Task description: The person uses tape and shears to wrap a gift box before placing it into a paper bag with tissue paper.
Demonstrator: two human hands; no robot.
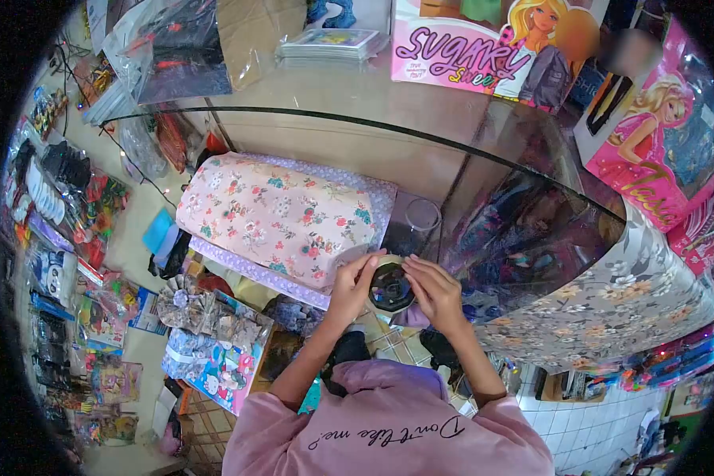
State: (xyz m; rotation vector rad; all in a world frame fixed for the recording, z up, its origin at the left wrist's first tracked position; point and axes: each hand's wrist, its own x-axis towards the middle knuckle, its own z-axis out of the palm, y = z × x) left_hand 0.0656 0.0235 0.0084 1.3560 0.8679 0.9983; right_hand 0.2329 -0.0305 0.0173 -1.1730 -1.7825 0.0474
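A roll of tape [371, 302], ring-shaped with a pale rim and a dark middle, is held up in front of my chest. My left hand [357, 284] grips its left side, thumb along the rim. My right hand [436, 290] is closed at the upper right of the rim, fingertips pressed on it. Just beyond my left hand is pink floral wrapping paper [282, 214], bulging over what looks like a package. Purple patterned paper [377, 189] shows beneath it. A clear round object [423, 214] lies behind the roll.
A glass panel edge [357, 122] curves across the far side. Boxed dolls [484, 47] stand behind it. Grey floral paper [611, 297] drapes at the right. Gift boxes [214, 361] and bows sit at lower left, with packaged goods [107, 317] hanging farther left.
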